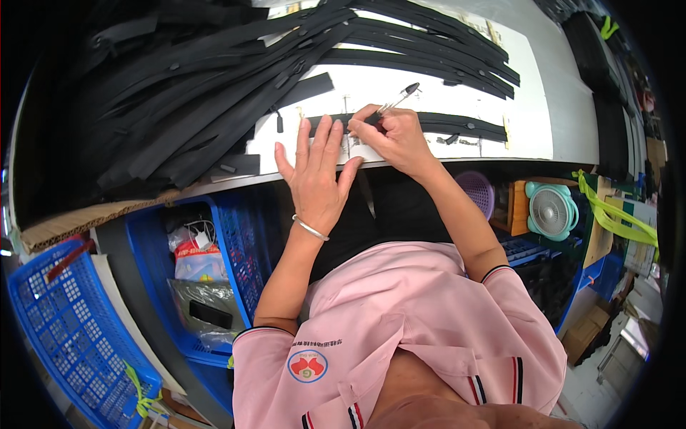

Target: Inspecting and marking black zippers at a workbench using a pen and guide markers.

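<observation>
Here, a clear ballpoint pen [395,101] with a dark cap sits pinched in the curled fingers of the right hand [397,139], its capped end slanting up and away past the knuckles while its writing end is hidden under the fingertips. Just below those fingertips lies a long black zipper strip [457,126], stretched flat along the near part of the white table [532,107]; the strip runs out to the right of the right hand and passes under both hands toward the left. The left hand [315,175] lies flat and spread, fingers nearly straight and apart, holding nothing, its fingertips pressing on the strip just beside the right hand's thumb, its palm hanging over the table's near edge. A thin silver bangle [310,228] circles that wrist. Beyond the fingertips, farther up the table, more black zipper strips [429,43] lie side by side, and to the left of the left hand a large loose heap of black zippers [193,93] fans out and spills over the table. Below the hands, under the table edge, stands a blue plastic crate [236,250] with bags in it, another blue basket [71,322] at far left, and off to the right a small teal fan [551,210] beside a purple basket [477,190].
</observation>
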Available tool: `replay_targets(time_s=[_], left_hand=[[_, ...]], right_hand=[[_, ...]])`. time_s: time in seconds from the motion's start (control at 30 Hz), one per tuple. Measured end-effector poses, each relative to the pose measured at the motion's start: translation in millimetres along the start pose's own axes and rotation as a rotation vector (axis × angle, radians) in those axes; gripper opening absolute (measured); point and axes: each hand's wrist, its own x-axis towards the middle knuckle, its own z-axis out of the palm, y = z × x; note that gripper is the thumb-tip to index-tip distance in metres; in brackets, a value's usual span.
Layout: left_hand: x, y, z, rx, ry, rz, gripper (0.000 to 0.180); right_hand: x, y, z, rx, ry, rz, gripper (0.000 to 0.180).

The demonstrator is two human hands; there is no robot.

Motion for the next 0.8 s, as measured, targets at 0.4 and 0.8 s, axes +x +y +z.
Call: replay_targets(time_s=[0.4, 0.8], left_hand=[[-1.0, -1.4, -1.2, -0.005, -0.018, 0.025, 0.063], [16.0, 57.3, 19.3, -0.105, -0.098, 0.180, 0.071]], right_hand=[[-31.7, 21.5, -67.9, -0.065, 0.424, 0.145, 0.015], [-30.8, 19.5, -66.1, 0.011, 0.425, 0.183, 0.016]])
